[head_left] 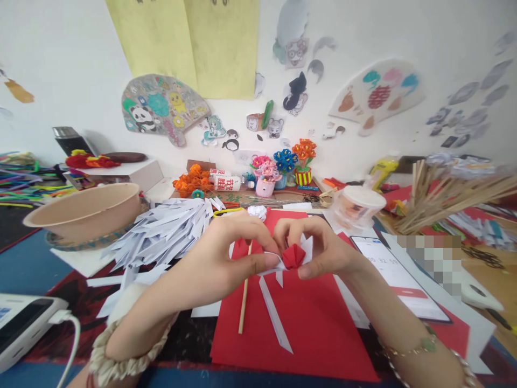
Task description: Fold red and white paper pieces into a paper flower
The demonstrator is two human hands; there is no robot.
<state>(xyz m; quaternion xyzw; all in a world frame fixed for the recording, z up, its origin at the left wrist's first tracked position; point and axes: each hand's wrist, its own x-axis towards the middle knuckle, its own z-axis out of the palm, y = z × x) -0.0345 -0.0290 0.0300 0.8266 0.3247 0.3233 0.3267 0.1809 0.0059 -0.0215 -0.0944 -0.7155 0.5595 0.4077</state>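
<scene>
Red fan-folded small paper piece (pixel 293 256) pinched between the left hand (pixel 226 253) and the right hand (pixel 323 250), head view.
It is held just above the flat red paper sheet (pixel 319 334). The right hand's thumb and forefinger grip it, while the left hand nips the narrow white paper strips (pixel 275 312) touching its left side, one trailing down over the sheet. Both wrists arch inward with fingers curled, and the forearms converge from the lower corners. Light fingertip pressure at the base of the pleats would likely keep the folds from splaying. A thin wooden stick (pixel 243 302) lies on the sheet below the left hand.
</scene>
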